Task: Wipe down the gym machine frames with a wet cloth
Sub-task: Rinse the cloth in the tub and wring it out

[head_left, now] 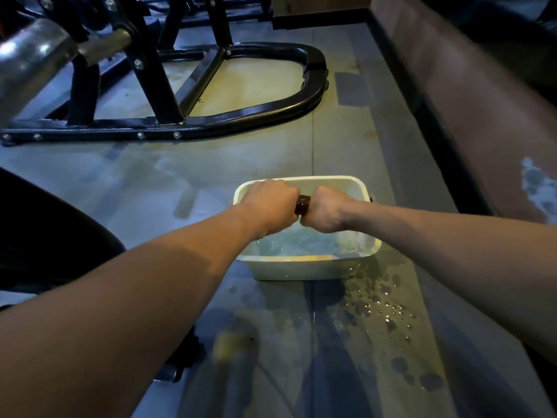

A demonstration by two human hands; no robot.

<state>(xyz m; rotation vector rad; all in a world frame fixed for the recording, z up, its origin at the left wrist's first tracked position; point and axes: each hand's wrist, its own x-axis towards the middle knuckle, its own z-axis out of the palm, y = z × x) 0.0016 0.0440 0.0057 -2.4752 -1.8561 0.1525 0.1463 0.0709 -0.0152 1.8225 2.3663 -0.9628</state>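
Hands, left [271, 203] and right [327, 211], clench a dark twisted cloth [302, 204] over a white tub [304, 267] of water, fingers curled tight.

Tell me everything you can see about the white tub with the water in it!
The white tub is a rectangular basin with rounded corners; it looks like plastic. It sits upright on the wet floor, with splashed drops beside its right corner. Inside is bluish water with some foam. Above it, the left hand and right hand grip a dark twisted cloth between them. A small dark nub shows at its right rim, maybe a handle mount.
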